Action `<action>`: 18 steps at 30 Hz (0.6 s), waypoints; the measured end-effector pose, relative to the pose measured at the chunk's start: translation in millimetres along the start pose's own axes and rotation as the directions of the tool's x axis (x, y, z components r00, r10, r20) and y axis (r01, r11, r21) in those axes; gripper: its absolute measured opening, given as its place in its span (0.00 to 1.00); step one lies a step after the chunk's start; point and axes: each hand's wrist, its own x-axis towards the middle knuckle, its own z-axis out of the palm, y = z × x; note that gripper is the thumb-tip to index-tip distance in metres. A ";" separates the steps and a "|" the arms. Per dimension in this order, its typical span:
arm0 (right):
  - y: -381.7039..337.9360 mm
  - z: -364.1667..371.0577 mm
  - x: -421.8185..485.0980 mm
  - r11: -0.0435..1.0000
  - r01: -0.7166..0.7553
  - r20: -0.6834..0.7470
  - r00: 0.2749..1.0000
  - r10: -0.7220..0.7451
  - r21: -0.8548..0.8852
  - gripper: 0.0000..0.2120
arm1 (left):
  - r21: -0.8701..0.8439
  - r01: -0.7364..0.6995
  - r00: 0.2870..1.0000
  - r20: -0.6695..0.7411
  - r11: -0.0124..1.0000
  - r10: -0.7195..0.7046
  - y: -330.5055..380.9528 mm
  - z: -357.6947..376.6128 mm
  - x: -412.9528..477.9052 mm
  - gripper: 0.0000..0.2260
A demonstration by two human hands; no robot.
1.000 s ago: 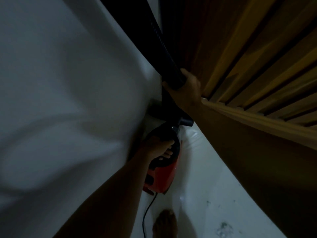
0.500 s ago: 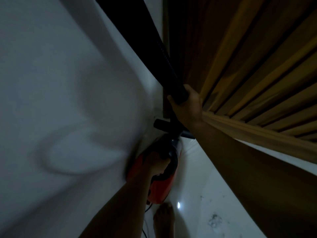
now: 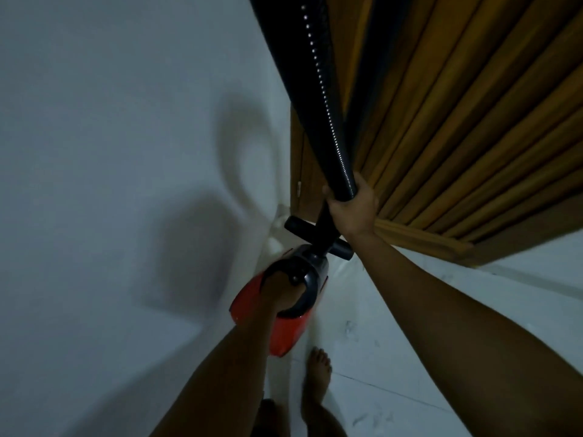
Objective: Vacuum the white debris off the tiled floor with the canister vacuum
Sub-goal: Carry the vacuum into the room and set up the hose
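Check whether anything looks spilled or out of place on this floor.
Yes. White debris lies scattered on the tiled floor beside the bare foot. The red vacuum, gripped by the left hand, seems carried rather than resting; the right hand holds its black hose.

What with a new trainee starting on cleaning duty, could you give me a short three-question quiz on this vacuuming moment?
1. True or false: the left hand grips the handle of the red canister vacuum.
2. What does the right hand hold? A: the black hose. B: the curtain. C: a power cord.
3. Fill in: bits of white debris lie on the tiled ___.

Key: 1 true; 2 A; 3 floor.
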 end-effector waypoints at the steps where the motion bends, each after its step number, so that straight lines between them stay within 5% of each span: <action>1: -13.9 -13.9 -17.7 1.000 0.006 -0.012 1.000 -0.006 -0.001 0.19 | 0.001 -0.026 1.000 -0.013 1.000 0.026 -0.6 1.9 -15.9 0.14; 18: -110.4 -175.6 -329.0 0.997 0.072 -0.177 0.981 -0.077 -0.030 0.22 | 0.076 -0.233 0.971 -0.028 0.969 0.236 -95.6 86.6 -339.8 0.14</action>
